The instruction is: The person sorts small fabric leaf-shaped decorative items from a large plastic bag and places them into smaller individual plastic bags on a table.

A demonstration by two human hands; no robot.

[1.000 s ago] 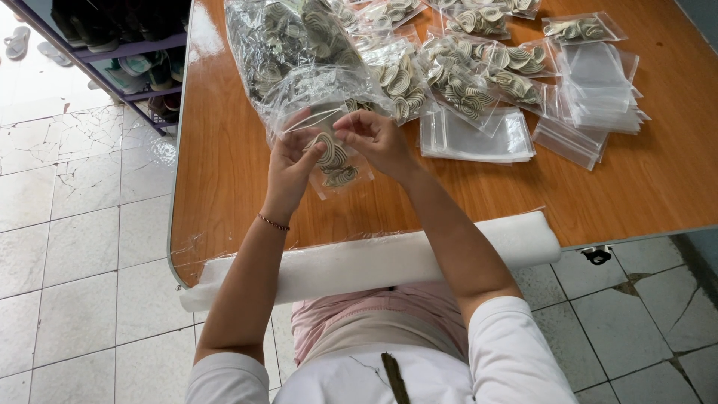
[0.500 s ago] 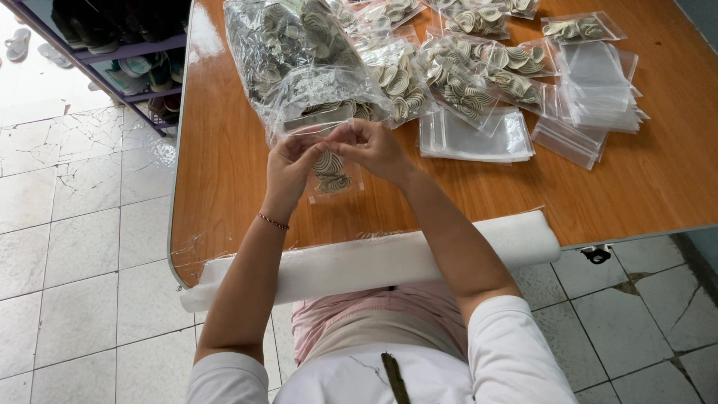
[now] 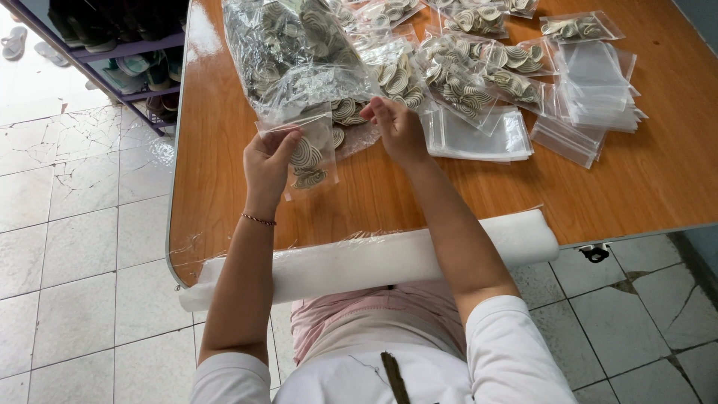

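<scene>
Since half a second ago, both hands have separated: they were together at the top of one small bag, and now the right hand (image 3: 398,129) has left it and reaches toward the loose pile, while the left hand (image 3: 268,161) alone keeps the small clear bag (image 3: 308,153). To do this filling well, I judge the bag mouth should stay held open and upright, so the pieces slide in and do not fall on the wooden table (image 3: 658,187). The left hand is closed on the left edge of the small clear bag, thumb in front, and the bag hangs a little left of the frame centre with a few cream spiral pieces (image 3: 305,158) inside. The right hand is half open, fingers curled down and touching the spiral pieces at the mouth of the large plastic bag (image 3: 284,52) in the upper middle; whether it has pinched one already I cannot tell. Right of it lies a stack of empty flat bags (image 3: 479,138), and filled small bags (image 3: 516,78) lie in the upper right. A white foam roll (image 3: 374,258) lies along the near table edge.
</scene>
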